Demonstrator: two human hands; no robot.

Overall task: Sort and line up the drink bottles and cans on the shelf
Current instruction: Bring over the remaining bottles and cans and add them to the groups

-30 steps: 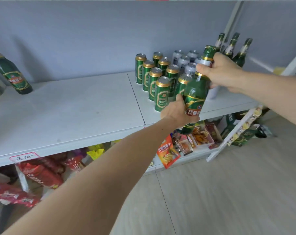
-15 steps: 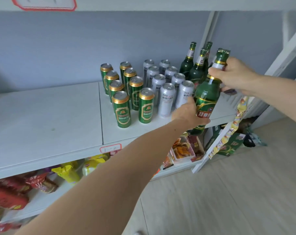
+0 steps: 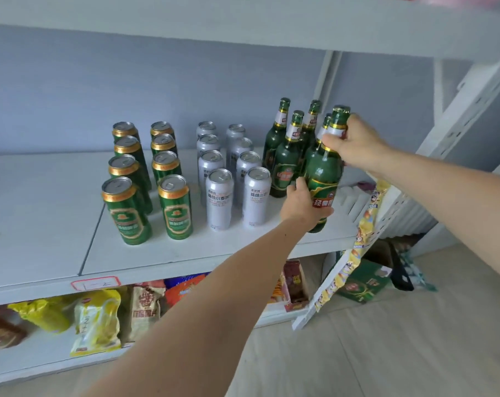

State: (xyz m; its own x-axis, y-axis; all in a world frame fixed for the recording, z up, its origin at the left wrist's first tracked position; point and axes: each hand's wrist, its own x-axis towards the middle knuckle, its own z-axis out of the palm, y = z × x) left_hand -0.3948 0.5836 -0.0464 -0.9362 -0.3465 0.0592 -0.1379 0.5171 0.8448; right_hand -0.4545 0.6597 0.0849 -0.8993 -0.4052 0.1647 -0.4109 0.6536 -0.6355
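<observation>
green bottle (image 3: 323,170) upright at right end of shelf (image 3: 42,224), front of bottle group | left hand (image 3: 301,204) fingers curled round lower label | right hand (image 3: 354,147) fingers clamped on neck

A single wide-angle view is given, taken from the head and directed forward and down at the shelf (image 3: 185,253) from close in front. Both forearms are seen reaching in from the bottom and right edges. The upper shelf (image 3: 243,27) is cut by the top edge; the floor (image 3: 386,353) is seen at lower right.
</observation>
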